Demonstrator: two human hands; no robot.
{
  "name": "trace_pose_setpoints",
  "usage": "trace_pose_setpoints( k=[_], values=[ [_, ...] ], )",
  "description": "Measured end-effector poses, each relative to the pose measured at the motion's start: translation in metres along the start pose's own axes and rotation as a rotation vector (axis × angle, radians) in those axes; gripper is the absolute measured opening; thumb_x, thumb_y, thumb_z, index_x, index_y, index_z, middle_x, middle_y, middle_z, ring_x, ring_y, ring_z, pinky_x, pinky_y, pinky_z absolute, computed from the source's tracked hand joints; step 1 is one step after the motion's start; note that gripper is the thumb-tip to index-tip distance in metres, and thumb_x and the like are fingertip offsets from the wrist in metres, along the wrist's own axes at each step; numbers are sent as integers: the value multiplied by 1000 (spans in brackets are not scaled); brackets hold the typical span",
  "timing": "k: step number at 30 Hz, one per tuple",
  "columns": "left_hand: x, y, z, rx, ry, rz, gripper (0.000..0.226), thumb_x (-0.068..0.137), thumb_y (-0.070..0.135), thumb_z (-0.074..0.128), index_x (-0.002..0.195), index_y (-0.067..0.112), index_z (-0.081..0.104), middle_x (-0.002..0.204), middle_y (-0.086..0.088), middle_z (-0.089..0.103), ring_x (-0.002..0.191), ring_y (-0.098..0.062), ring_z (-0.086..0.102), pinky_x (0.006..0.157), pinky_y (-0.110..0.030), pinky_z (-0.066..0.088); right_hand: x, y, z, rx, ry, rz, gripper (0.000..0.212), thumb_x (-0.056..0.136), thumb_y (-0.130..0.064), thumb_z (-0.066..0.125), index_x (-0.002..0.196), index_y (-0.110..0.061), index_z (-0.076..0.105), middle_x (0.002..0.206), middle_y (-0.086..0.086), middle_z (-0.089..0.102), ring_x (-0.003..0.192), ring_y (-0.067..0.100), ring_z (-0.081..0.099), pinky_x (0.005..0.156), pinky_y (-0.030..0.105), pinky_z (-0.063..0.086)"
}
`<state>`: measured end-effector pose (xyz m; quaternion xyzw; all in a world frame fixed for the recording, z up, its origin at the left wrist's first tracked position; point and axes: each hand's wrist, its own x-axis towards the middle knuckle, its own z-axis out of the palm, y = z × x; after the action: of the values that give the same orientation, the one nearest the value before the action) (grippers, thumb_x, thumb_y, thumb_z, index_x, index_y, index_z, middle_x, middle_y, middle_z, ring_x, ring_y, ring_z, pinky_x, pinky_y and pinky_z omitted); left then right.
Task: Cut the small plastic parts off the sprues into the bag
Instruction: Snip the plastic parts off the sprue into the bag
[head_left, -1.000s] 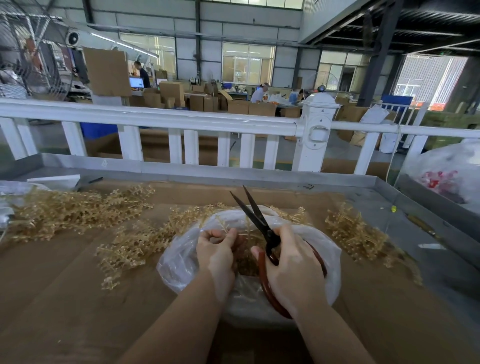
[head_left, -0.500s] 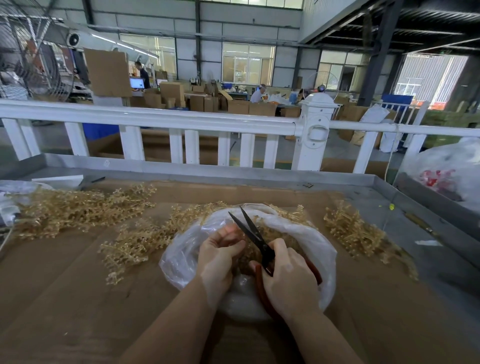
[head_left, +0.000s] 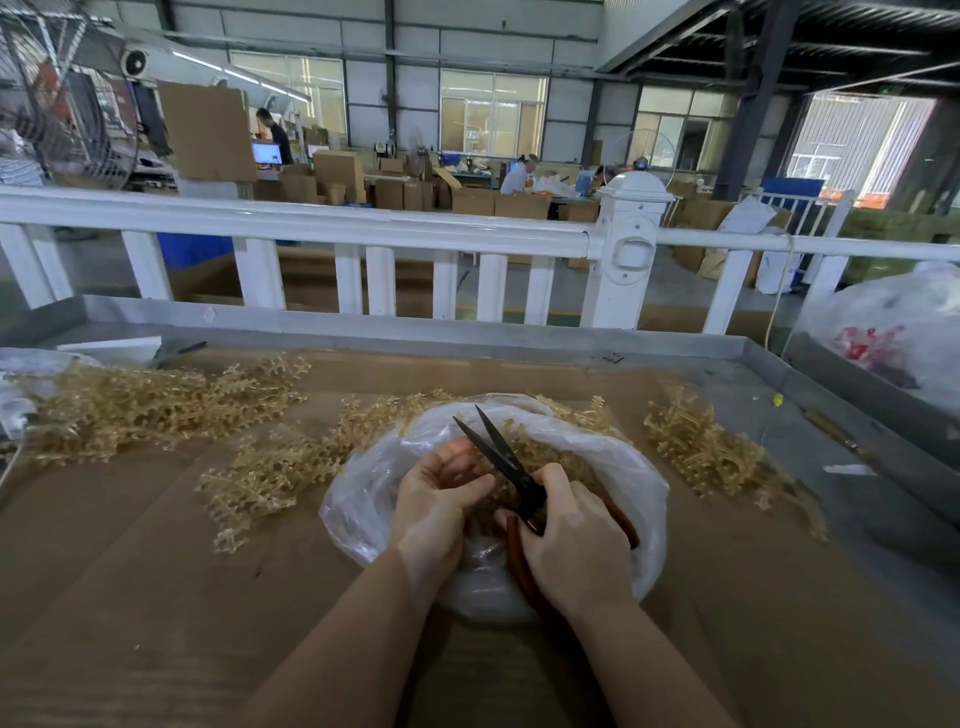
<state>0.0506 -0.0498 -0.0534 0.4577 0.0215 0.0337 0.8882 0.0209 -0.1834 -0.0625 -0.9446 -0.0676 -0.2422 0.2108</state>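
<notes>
Clear plastic bag (head_left: 363, 499) sits on the brown cardboard-covered worktable (head_left: 130, 597), its mouth rolled wide; taken as the landmark. Inside it lies a heap of small tan cut parts (head_left: 566, 460).

Left hand (head_left: 434, 512) is over the bag's mouth on the near-left side, fingers curled inward toward the thumb. It appears to pinch a piece of sprue, but the piece itself is hidden behind the fingers, so what it grasps cannot be told for sure.

Right hand (head_left: 571, 545) is over the bag's near-right side, clenched round the reddish-brown handles of the scissors (head_left: 506, 457). Black blades stand parted in a narrow V, tips pointing away from the person and slightly left, above the heap. The pivot lies just beside the left thumb.

Uncut tan sprues: one pile (head_left: 150, 405) well to the left of the bag, a second (head_left: 280, 467) touching the bag's left edge, a third (head_left: 706, 452) just right of it. A few sprigs show behind the bag's far rim.

Beyond the bag, the table's grey metal rim (head_left: 415, 332), then a white railing (head_left: 337, 226). Further back, cardboard boxes (head_left: 395, 192) and seated workers, small and indistinct. Far right of the bag, a large white sack (head_left: 898, 322) with something red inside.
</notes>
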Motion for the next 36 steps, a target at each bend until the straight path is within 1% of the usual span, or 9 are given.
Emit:
trace_pose_setpoints(
  k=[4, 8, 15, 19, 21, 24, 29, 33, 36],
  values=[
    [-1, 0, 0, 20, -9, 7, 38, 77, -25, 55, 104, 1, 63, 91, -13, 71, 83, -19, 69, 70, -27, 59, 1, 0, 1, 5, 4, 2, 46, 88, -54, 53, 123, -25, 47, 107, -6, 61, 103, 11, 56, 81, 24, 49],
    [-2, 0, 1, 38, -16, 17, 40, 77, -25, 55, 111, -4, 59, 97, -16, 68, 86, -21, 67, 73, -27, 59, 0, 1, 2, 12, 9, 0, 46, 87, -53, 53, 123, -25, 48, 106, -6, 61, 102, 11, 56, 81, 24, 50],
    [-4, 1, 1, 76, -50, 38, 42, 74, -27, 56, 105, 1, 62, 91, -10, 72, 83, -15, 71, 70, -26, 58, 0, 2, 2, 19, 33, -8, 44, 87, -52, 55, 121, -24, 50, 103, -6, 62, 97, 10, 58, 78, 23, 49],
    [-3, 0, 0, 90, -13, 45, 43, 75, -25, 58, 110, 0, 58, 99, -13, 68, 90, -20, 67, 81, -32, 56, 0, 1, 3, 13, 34, 0, 45, 86, -53, 55, 120, -24, 50, 102, -6, 62, 97, 12, 58, 77, 23, 48],
    [-3, -1, 1, 72, 20, 43, 43, 75, -24, 58, 110, 2, 57, 97, -12, 65, 90, -20, 65, 84, -34, 54, 0, 0, 2, 21, 35, 5, 44, 86, -53, 57, 118, -24, 51, 101, -6, 62, 97, 12, 58, 77, 23, 47],
    [-2, -1, 1, 64, 51, 40, 42, 76, -23, 59, 104, 9, 59, 91, -8, 63, 85, -17, 65, 78, -31, 54, 0, 0, 1, 25, 26, 6, 43, 86, -52, 57, 119, -24, 50, 103, -6, 62, 98, 11, 57, 79, 22, 48],
    [0, -1, 0, 8, 61, 9, 37, 80, -17, 59, 101, 14, 60, 90, -6, 60, 86, -18, 63, 68, -27, 54, 0, -1, 0, 34, 23, 7, 43, 86, -53, 56, 118, -26, 49, 103, -7, 62, 98, 11, 57, 77, 21, 47],
    [2, 0, 2, -15, 87, -10, 36, 83, -16, 56, 101, 14, 59, 83, -8, 56, 82, -20, 61, 71, -29, 55, 0, -1, -1, 45, 32, 8, 43, 86, -53, 57, 118, -25, 50, 103, -6, 61, 98, 11, 57, 77, 22, 47],
    [2, 3, 5, -10, 112, -44, 35, 84, -17, 55, 105, 12, 58, 82, -8, 58, 81, -20, 63, 61, -24, 56, 0, -1, -2, 74, 37, 10, 42, 85, -52, 59, 117, -26, 50, 101, -7, 61, 96, 11, 56, 76, 21, 46]
  ],
)
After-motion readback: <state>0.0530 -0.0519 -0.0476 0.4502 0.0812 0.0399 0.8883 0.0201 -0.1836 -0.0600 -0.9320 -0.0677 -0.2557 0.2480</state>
